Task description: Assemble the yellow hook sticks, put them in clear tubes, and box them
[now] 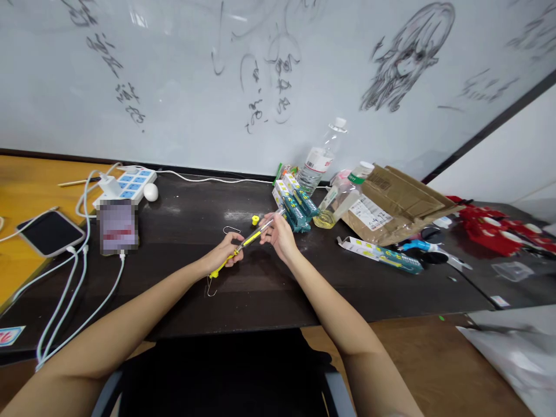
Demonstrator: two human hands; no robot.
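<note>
A slim tube with yellow parts (252, 238) is held at a slant above the dark table (195, 202). My left hand (225, 252) grips its lower end, where a yellow piece (220, 267) sticks out. Around the upper, clear end close the fingers of my right hand (280, 236). A small yellow cap (255, 220) lies just behind the tube. One thin metal hook (231, 229) rests behind my left hand, and another (211, 289) shows below the yellow piece; whether it is attached to it is unclear.
Teal and white boxes (297, 202), a water bottle (319, 156) and an oil bottle (343, 197) stand behind my right hand. Rightward lie a cardboard package (395, 202), a long box (380, 255) and scissors (430, 252). Phones, cables and a power strip (130, 184) are at left.
</note>
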